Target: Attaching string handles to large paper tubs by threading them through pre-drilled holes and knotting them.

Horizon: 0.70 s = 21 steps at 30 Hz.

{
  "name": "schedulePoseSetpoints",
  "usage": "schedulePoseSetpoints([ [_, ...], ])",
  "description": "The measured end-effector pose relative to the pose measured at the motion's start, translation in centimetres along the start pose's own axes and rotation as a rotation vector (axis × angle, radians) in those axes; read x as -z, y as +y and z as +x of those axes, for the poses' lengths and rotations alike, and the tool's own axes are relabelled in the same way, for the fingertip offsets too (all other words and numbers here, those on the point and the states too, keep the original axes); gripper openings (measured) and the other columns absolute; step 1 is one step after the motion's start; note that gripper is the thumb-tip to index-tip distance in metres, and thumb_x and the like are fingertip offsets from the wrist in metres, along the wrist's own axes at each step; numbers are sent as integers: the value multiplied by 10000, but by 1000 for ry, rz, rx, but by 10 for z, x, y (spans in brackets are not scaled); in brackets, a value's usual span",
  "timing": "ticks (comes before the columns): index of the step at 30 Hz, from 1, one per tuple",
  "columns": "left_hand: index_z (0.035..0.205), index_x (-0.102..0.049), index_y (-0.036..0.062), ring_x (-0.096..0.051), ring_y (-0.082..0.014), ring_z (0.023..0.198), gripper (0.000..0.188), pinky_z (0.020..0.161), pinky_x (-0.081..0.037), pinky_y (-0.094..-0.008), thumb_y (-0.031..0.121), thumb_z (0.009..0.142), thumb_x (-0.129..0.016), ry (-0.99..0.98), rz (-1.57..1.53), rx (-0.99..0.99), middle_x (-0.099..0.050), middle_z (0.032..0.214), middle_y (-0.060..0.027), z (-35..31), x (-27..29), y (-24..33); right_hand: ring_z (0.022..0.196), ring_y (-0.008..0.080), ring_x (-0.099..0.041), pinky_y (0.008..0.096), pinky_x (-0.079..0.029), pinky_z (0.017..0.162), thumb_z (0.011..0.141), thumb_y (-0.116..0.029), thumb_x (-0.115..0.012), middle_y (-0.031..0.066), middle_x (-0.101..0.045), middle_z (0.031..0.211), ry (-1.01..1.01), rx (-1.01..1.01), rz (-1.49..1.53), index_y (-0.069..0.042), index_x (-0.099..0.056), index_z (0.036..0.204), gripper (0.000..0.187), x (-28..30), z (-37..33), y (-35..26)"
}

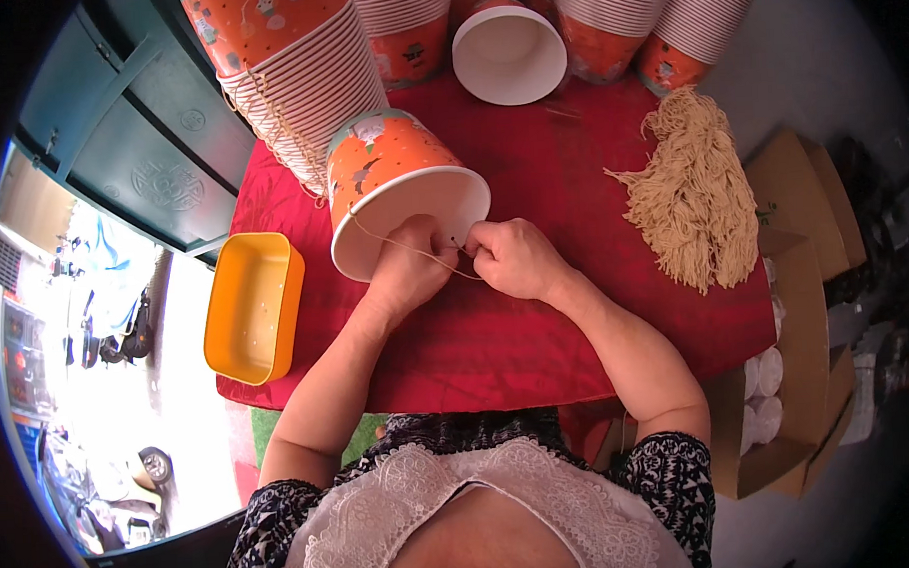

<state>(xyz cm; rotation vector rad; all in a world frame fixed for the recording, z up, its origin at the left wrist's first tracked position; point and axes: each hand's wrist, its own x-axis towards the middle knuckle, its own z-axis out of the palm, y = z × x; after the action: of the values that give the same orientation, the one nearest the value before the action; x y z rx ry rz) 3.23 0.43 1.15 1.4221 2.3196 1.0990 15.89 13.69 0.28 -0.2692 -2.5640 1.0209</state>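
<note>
An orange printed paper bucket [395,156] lies tilted on the red-covered table, its white mouth facing me. A thin tan cord [401,244] comes out at the left of the rim and loops across the mouth, over my left hand. My left hand [414,260] reaches into the mouth, fingers curled closed by the lower right rim; their tips are partly hidden, and they seem to grip the bucket wall. Just outside that rim, my right hand [519,259] pinches the cord. Between both hands shows a small dark spot, too small to make out.
Tall stacks of orange paper buckets [303,89] line the table's back, beside a single bucket [510,57] facing me. A bundle of tan cords [697,195] lies at right, a yellow plastic tub [255,309] at left. Cardboard boxes [793,372] stand right of the table.
</note>
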Motion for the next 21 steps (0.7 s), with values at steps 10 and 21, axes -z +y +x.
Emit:
schedulePoseSetpoints([
  [10, 857, -593, -23, -607, -358, 802, 167, 704, -492, -432, 59, 736, -675, -27, 94, -122, -613, 833, -189, -6, 2, 5, 704, 394, -646, 484, -517, 657, 756, -93, -535, 208, -644, 723, -15, -40, 15, -14, -641, 801, 139, 3, -1, -6],
  [21, 750, -630, -17, -630, -358, 763, 48, 676, -503, -436, 25, 758, -654, 8, 108, -107, -641, 789, -190, -3, -4, -1, 681, 342, -661, 435, -528, 624, 762, -54, -539, 178, -656, 726, 13, 16, -72, -30, -651, 847, 142, -2, -3, -1],
])
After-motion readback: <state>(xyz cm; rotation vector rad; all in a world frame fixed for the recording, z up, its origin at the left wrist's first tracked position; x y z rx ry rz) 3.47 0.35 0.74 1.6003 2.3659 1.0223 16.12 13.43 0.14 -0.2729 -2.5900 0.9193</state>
